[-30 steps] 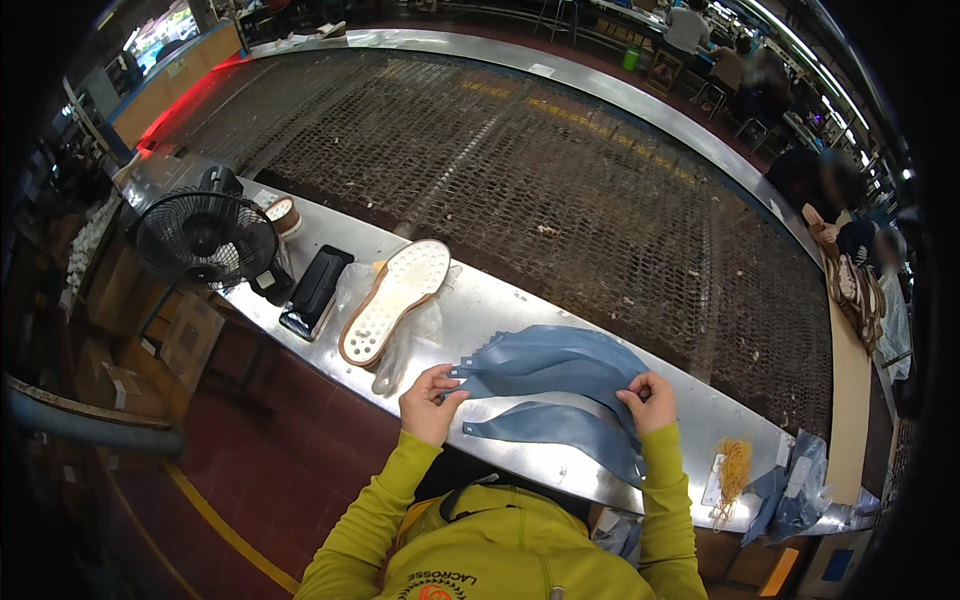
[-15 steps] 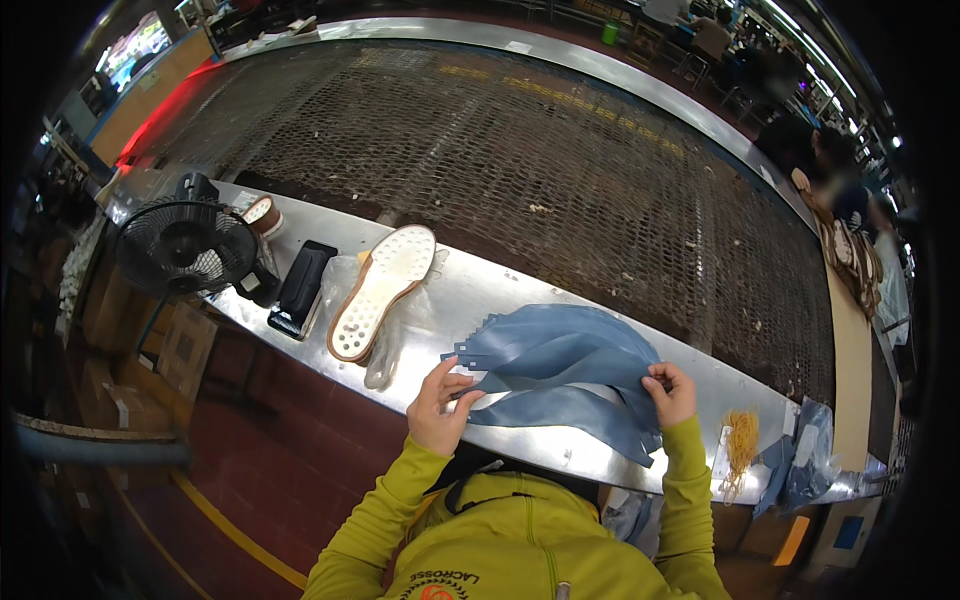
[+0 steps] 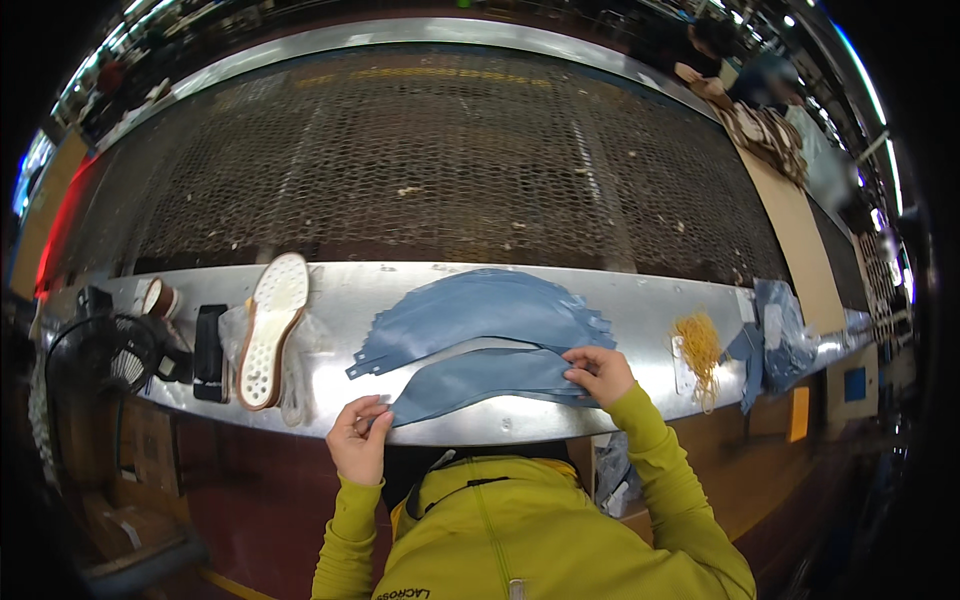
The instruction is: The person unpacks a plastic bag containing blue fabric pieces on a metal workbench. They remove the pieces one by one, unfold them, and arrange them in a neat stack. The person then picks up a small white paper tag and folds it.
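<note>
A curved blue leather-like strip (image 3: 470, 381) stretches along the near side of the metal bench, its ends pinched by my two hands. My left hand (image 3: 360, 442) grips the left tip between thumb and fingers, close to the bench's front edge. At the other end, my right hand (image 3: 602, 376) has thumb and fingertips closed on the strip. More than one layer seems to show along the lower edge near the right hand. Just beyond lies a fanned stack of similar blue pieces (image 3: 480, 308), with small notched tabs at both ends.
To the left on the bench (image 3: 345, 408) are a white-and-brown shoe sole (image 3: 274, 325) on clear plastic, a black brush-like block (image 3: 210, 350) and a black fan (image 3: 105, 352). Yellow rubber bands (image 3: 698, 350) and a plastic bag (image 3: 782, 335) lie right. Behind runs a mesh conveyor (image 3: 430, 170).
My view has turned, so the bench now runs level. The strip in my hands has come toward me, apart from the fanned stack, and is stretched out lengthwise.
</note>
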Action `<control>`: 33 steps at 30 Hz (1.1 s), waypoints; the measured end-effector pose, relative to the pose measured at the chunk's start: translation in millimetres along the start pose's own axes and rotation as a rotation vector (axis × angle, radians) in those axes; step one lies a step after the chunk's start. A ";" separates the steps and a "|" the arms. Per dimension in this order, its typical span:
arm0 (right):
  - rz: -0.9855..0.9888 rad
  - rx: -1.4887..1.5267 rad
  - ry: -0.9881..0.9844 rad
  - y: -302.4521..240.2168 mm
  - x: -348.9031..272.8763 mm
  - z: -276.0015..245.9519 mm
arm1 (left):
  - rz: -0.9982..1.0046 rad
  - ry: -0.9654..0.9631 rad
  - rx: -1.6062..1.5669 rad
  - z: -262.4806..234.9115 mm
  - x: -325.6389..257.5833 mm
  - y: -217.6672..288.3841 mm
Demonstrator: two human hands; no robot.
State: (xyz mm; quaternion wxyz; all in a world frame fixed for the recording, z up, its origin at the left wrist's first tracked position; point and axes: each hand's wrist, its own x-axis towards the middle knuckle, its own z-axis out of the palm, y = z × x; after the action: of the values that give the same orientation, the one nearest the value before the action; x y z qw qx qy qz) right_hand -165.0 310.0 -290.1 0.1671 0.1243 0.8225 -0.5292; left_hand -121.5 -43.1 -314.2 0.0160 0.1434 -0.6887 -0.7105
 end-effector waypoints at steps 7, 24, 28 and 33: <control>-0.164 -0.294 0.118 17.3 -23.3 -2.1 | 0.100 -0.040 0.190 13.2 -1.1 -1.1; -0.229 -0.601 0.282 41.9 -65.4 -11.3 | 0.590 -0.153 0.933 18.5 -6.1 10.2; -0.205 -0.578 0.279 41.8 -66.1 -12.7 | 0.576 -0.187 0.917 20.0 -3.1 8.4; -0.334 -0.652 0.307 45.1 -64.8 -9.0 | 0.777 -0.208 0.932 12.7 0.3 -1.6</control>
State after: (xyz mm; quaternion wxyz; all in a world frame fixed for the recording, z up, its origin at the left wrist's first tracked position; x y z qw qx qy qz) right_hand -89.9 334.9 -297.6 -0.0153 0.0067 0.9717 -0.2356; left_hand -124.4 -30.7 -315.6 0.1423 -0.1961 -0.9267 -0.2874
